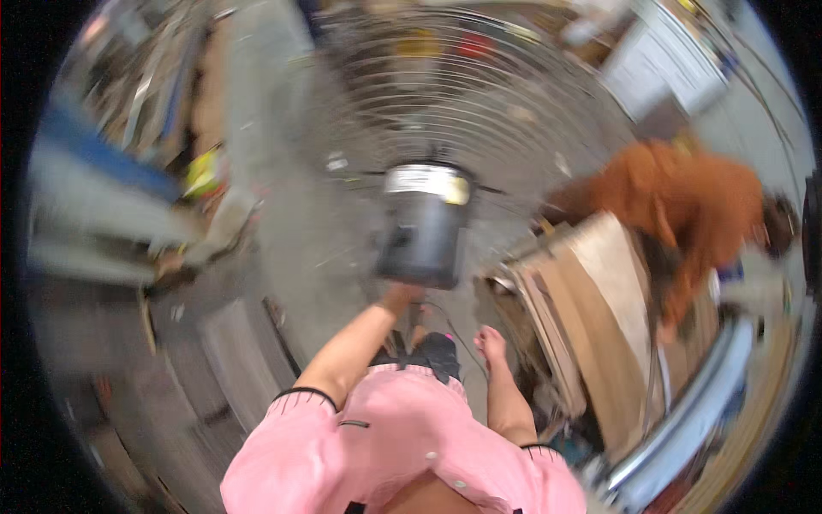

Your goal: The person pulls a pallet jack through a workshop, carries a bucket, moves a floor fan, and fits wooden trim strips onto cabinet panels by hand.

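In front of me stands a large fan with a round wire guard (488, 128). Its black cylindrical motor (421, 236), with a white and yellow label on top, faces me. My left hand (402, 297) reaches to the motor's lower end; its fingers are hidden behind or under it, so I cannot tell what they grip. My right hand (491, 344) hangs apart from the fan, fingers curled in, and nothing shows in it. To its right leans a stack of brown flat boards or cardboard (591, 317). The picture is smeared by motion.
A person in brown clothes (676, 197) bends over the stack on the right. Silvery-blue tubing (685, 428) lies beside it. Dark flat panels (240, 347) lie on the left, below a blue and grey structure (107, 171). Grey floor (295, 248) runs between. A white sheet (664, 64) is at the far right.
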A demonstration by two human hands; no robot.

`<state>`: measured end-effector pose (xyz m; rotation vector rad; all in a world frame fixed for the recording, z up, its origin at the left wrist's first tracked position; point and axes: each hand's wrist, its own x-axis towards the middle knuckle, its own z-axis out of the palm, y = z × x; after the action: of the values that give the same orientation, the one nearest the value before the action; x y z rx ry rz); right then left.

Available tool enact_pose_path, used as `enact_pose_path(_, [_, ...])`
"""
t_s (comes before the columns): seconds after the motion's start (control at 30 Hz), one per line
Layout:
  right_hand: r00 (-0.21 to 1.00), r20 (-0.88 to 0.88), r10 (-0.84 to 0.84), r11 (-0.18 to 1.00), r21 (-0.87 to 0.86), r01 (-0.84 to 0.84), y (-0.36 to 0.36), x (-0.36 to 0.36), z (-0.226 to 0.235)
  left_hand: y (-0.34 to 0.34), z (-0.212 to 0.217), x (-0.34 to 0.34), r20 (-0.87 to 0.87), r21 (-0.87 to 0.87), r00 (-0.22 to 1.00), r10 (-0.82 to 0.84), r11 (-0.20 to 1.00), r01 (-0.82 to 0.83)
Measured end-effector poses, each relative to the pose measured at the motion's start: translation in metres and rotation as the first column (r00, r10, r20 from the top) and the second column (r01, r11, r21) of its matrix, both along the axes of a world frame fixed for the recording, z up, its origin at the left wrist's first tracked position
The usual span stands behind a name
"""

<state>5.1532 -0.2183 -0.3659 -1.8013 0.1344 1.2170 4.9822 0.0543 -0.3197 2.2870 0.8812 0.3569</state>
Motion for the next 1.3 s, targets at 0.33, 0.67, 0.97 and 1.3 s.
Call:
enact_pose_path(0.33, [0.909,-0.092,0.406,0.909,-0.059,-0.412,-0.034,-0.035,-0.044,-0.206,-0.026,-0.248,-0.215,-0.598,0.611,0.762,0.392,-0.699])
enact_pose_path(0.67, [0.512,0.030,0.859,0.511,-0.137,-0.849,0.075,-0.122,-0.007,-0.424,-0.099,-0.430,-0.333,-0.570,-0.179,0.926,-0.349,-0.744])
enact_pose_path(0.97, [0.283,-0.033,0.959,0.273,-0.177,-0.946,0.138,-0.219,0.001,-0.371,-0.104,-0.376,-0.254,-0.704,-0.220,0.942,-0.336,-0.625])
enact_pose_path(1.3, [-0.121,-0.136,0.983,-0.158,-0.310,-0.937,0.269,-0.305,-0.018,-0.387,-0.111,-0.424,-0.430,-0.615,-0.609,0.667,-0.710,-0.343])
